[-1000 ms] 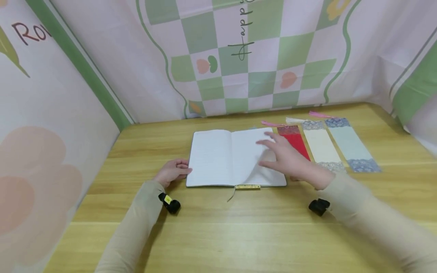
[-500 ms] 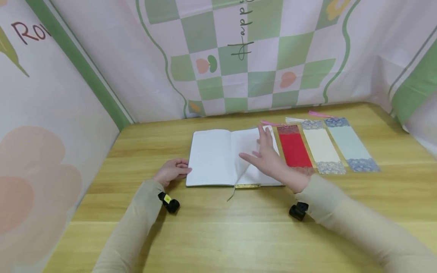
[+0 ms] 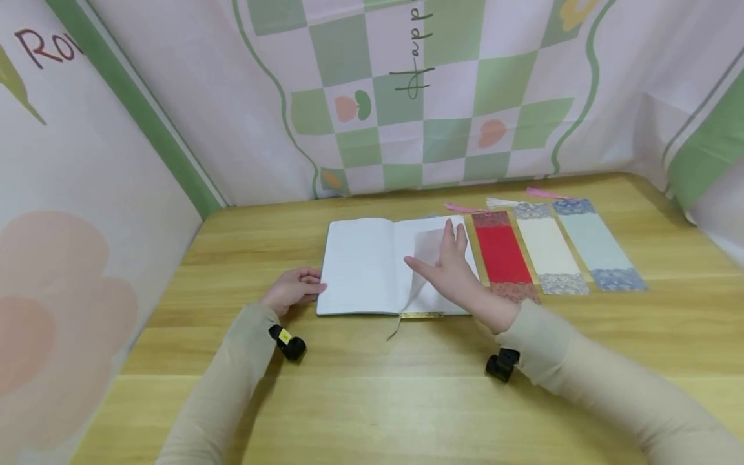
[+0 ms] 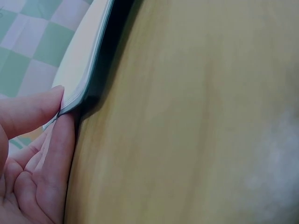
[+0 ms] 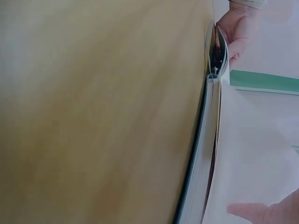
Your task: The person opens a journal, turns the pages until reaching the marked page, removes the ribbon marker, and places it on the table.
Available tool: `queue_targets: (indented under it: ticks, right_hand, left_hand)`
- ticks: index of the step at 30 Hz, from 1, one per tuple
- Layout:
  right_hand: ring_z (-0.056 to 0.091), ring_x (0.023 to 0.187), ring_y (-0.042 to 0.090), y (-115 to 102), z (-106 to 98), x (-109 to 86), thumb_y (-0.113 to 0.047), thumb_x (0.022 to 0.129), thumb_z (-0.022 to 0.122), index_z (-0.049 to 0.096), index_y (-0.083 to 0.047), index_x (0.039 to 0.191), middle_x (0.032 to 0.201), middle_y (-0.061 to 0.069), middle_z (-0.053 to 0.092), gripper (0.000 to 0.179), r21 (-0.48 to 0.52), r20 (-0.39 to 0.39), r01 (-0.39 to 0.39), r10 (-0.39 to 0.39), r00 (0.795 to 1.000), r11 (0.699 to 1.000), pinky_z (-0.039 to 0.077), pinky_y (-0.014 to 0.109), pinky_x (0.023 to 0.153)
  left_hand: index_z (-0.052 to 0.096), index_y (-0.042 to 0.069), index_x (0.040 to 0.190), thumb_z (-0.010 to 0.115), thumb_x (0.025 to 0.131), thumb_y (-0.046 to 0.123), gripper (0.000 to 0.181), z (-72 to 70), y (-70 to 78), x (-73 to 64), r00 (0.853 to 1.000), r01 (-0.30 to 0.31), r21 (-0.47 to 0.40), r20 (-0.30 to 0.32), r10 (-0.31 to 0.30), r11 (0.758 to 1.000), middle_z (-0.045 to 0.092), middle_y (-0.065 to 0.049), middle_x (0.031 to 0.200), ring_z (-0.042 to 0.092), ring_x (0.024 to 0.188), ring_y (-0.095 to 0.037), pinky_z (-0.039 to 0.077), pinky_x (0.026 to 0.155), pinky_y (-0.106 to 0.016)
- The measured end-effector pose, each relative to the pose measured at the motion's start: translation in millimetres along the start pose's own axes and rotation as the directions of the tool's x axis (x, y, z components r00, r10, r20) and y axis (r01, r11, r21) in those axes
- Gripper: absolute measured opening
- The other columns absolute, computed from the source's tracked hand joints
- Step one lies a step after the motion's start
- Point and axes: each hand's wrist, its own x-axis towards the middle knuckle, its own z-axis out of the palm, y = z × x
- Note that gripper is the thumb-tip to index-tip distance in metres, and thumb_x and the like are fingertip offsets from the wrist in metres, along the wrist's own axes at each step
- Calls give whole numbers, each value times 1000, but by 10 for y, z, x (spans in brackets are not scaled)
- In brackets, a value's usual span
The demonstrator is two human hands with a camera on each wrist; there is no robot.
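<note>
An open notebook (image 3: 360, 265) with pale pages lies on the table. My left hand (image 3: 293, 289) pinches its left edge. In the left wrist view the thumb (image 4: 35, 107) lies on the pages and the fingers (image 4: 56, 168) go under the dark cover (image 4: 100, 70). Over the right page, my right hand (image 3: 453, 268) has its fingers stretched out; whether the fingertips press the paper is hard to tell. Its thumb (image 5: 250, 211) shows beside the page in the right wrist view. A gold strip with ruler-like marks (image 3: 421, 315) and a thin ribbon (image 3: 393, 329) stick out at the lower edge.
Right of the notebook lie a red bookmark (image 3: 501, 252), a cream bookmark (image 3: 547, 248) and a pale blue bookmark (image 3: 599, 245), each with lace-patterned ends and a tassel. A patterned curtain (image 3: 395, 155) hangs behind the wooden table (image 3: 372, 400).
My right hand has moved left over the right page, its fingers straightening, uncovering more of the red bookmark. The left hand keeps its hold on the notebook's edge.
</note>
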Motion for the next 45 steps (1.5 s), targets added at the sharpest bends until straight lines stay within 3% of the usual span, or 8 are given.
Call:
queue_targets:
  ticks: [4,10,16,21,26,31,37,45]
  right_hand:
    - [5,143,41,25,15,0,-43,90,60,-24,1,144,151,24,-25,109,43,26,-31,30,999,999,30,52,111]
    - [26,136,33,31,83,33,-24,87,69,-13,-3,149,157,20,1,104,184,99,72,-92,991,980,32,48,110]
    - [27,137,43,-3,176,49,-30,78,78,-7,-1,150,157,21,2,115,19,261,194,-192,946,981,33,50,109]
    - [16,142,39,-57,274,50,-33,77,78,9,2,150,155,22,13,107,-151,412,335,-248,877,930,21,56,114]
    - [15,141,44,-140,373,32,-39,82,71,23,-9,150,155,22,15,88,-363,503,330,-115,857,871,15,75,103]
    - [4,140,50,-233,458,0,-41,86,67,27,-15,150,156,23,5,80,-479,563,314,12,826,820,8,78,101]
    - [8,139,52,-270,485,0,-42,86,67,29,-18,149,156,23,9,78,-542,569,341,37,822,768,14,78,100]
    - [16,138,50,-146,298,51,-43,87,65,39,-12,144,153,24,18,69,-460,595,420,-80,800,782,19,67,109]
  left_hand:
    - [48,-5,127,63,89,3,42,11,18,-9,1000,7,-1,0,-7,1000,59,-8,105,58,83,-8,55,82,-24]
    - [47,-5,127,63,89,2,42,10,13,-9,1000,0,3,0,0,1000,59,-9,105,58,84,-9,55,82,-25]
    - [48,-5,126,63,89,2,41,11,5,-1,1000,2,-6,1,-2,1000,59,-8,104,59,82,-8,55,81,-24]
    - [48,-5,127,62,90,2,41,-4,-2,4,1000,8,0,-2,-8,1000,59,-9,106,59,84,-9,55,84,-25]
    - [47,-7,128,54,92,-4,37,-15,-10,21,1000,-14,9,10,14,1000,61,-13,110,59,87,-9,54,85,-25]
    - [48,-5,130,47,99,9,33,-23,-10,29,1000,-6,10,12,6,1000,59,-14,113,58,86,-9,54,81,-22]
    - [48,-4,127,56,96,15,37,-21,3,15,1000,5,13,17,-5,1000,58,-9,108,57,86,-10,54,81,-22]
    - [47,-3,126,65,88,4,43,-19,-17,-3,1000,0,10,24,0,1000,55,-3,100,55,82,-9,54,75,-20]
